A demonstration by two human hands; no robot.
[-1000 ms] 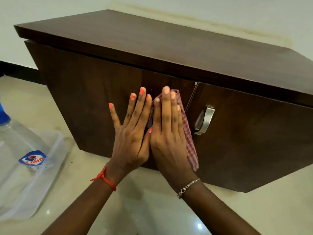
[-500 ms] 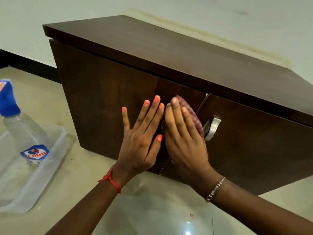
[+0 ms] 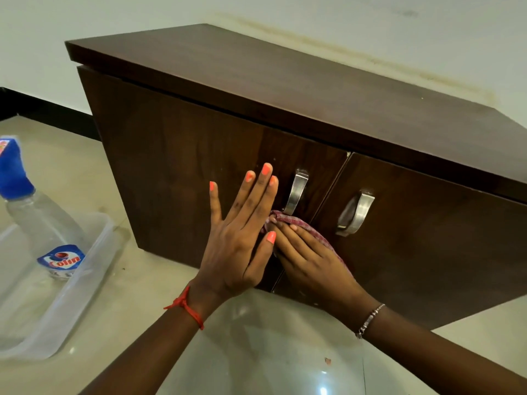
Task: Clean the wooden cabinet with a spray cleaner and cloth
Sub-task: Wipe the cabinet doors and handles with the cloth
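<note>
— Shiny cream floor [image 3: 256, 352] and a pale wall [image 3: 370, 24], I see. Where are you working?

— Low down at the dark wooden cabinet [image 3: 285, 89], which stands against that wall. Both doors are closed. I am on the left door [image 3: 176, 172], close to the seam where the two meet.

— Where is the cloth?

— The checked red cloth [image 3: 285, 218] lies on the left door, just under the lower end of its metal handle [image 3: 296, 192]. My right hand [image 3: 310, 260] lies over it, fingers nearly straight and close together, pressing it to the wood. Only an edge of the cloth shows past my fingertips and along the side of the hand.

— And the other hand?

— My left hand [image 3: 236, 238] holds nothing. It is flat, fingers straight and a little spread, pointing up the door just left of that handle. Its thumb lies across the fingers of my right hand. Whether the palm fully touches the wood I cannot tell.

— The cleaner?

— The spray bottle [image 3: 42, 220], clear with a blue head, leans in a clear plastic tub [image 3: 94, 252] on the floor. It is off to my left, well apart from both hands.

— Anything else?

— The right door [image 3: 427, 252] has a second handle [image 3: 356, 213], untouched, near my right hand. A red thread [image 3: 185, 306] is tied round my left wrist, and a silver bracelet [image 3: 369, 320] circles the right.
</note>
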